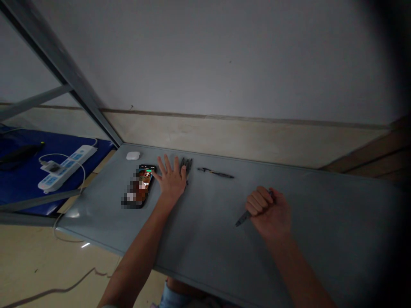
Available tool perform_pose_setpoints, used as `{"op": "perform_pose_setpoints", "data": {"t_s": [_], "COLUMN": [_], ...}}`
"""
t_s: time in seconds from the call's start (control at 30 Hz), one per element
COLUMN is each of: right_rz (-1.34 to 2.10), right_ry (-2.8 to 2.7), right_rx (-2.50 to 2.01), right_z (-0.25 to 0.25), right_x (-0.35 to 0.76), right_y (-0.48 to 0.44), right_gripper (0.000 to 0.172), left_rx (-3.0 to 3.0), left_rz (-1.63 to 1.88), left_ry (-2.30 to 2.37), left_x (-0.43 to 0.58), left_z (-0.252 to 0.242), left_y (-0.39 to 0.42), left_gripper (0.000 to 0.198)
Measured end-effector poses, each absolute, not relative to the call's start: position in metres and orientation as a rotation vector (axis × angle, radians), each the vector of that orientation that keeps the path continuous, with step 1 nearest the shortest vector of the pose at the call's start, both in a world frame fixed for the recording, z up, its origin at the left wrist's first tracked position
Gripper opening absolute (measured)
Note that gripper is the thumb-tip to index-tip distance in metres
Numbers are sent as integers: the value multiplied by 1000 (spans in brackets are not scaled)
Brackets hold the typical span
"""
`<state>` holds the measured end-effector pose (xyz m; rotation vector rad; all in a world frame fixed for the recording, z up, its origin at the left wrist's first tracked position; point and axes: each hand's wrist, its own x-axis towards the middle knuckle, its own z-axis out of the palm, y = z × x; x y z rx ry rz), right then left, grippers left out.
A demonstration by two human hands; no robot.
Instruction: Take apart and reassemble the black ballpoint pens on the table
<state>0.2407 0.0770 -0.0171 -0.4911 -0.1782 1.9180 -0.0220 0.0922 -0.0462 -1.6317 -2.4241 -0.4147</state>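
My left hand (171,182) is over the grey tabletop with its fingers spread wide. Several dark pens (189,164) lie side by side at its thumb, partly hidden by the hand; I cannot tell whether it touches them. To its left lies a smartphone (148,184) with a lit screen, partly pixelated. My right hand (269,209) is closed in a fist round a dark pen (243,219), whose end sticks out toward the lower left. Between the hands, farther back, another dark pen (218,173) lies by itself on the table.
A white earbud case (132,155) sits at the back left of the grey table (208,239). Beyond a metal frame (93,107), a white power strip (69,169) with a plugged-in charger rests on a blue surface. A wall (224,132) runs along the back.
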Motion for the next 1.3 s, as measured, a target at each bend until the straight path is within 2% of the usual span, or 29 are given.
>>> {"op": "perform_pose_setpoints", "data": {"t_s": [1.3], "right_rz": [2059], "right_ry": [-270], "right_rx": [-467], "right_z": [-30], "right_x": [241], "right_y": [80], "right_gripper": [48], "left_rx": [-1539], "left_rz": [-488], "left_ry": [-2464], "left_x": [-31], "left_z": [-49], "left_y": [93], "left_gripper": [53]}}
